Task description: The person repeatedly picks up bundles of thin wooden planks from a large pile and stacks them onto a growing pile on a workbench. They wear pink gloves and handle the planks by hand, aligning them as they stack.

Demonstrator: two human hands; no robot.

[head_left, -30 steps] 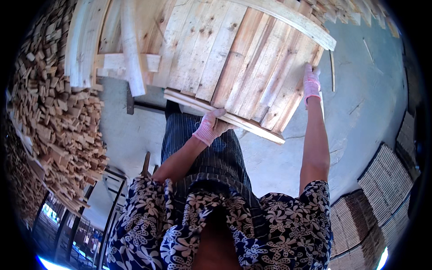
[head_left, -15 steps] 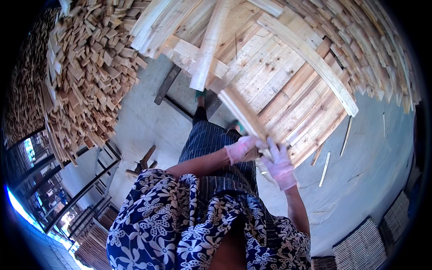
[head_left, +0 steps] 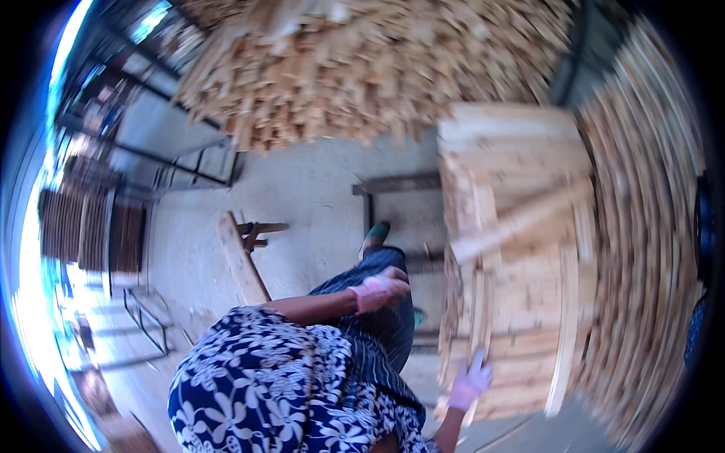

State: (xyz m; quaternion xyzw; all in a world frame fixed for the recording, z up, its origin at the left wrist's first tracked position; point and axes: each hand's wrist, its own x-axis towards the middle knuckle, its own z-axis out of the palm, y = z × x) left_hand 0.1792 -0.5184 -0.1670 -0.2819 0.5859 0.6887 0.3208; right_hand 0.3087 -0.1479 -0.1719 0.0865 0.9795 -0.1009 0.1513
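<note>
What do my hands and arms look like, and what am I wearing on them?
Your left hand and right hand wear pale pink gloves. The left sleeve is loose, dark blue with white flowers, leaving the forearm bare below it. The picture is too blurred to show finer glove markings.

Open air between the left hand (head_left: 381,291) and the left edge of the planks (head_left: 525,291); a way through there. Right hand (head_left: 470,381) at that edge, beside a narrow strip (head_left: 480,309); blur hides whether they touch. Across the planks, a slanting board (head_left: 521,219) blocks a straight sweep lengthwise. Stacked boards (head_left: 649,226) wall off the right side, a stick pile (head_left: 377,68) the far end. Open floor (head_left: 302,177) leftward, up to a wooden bench (head_left: 243,260).
</note>
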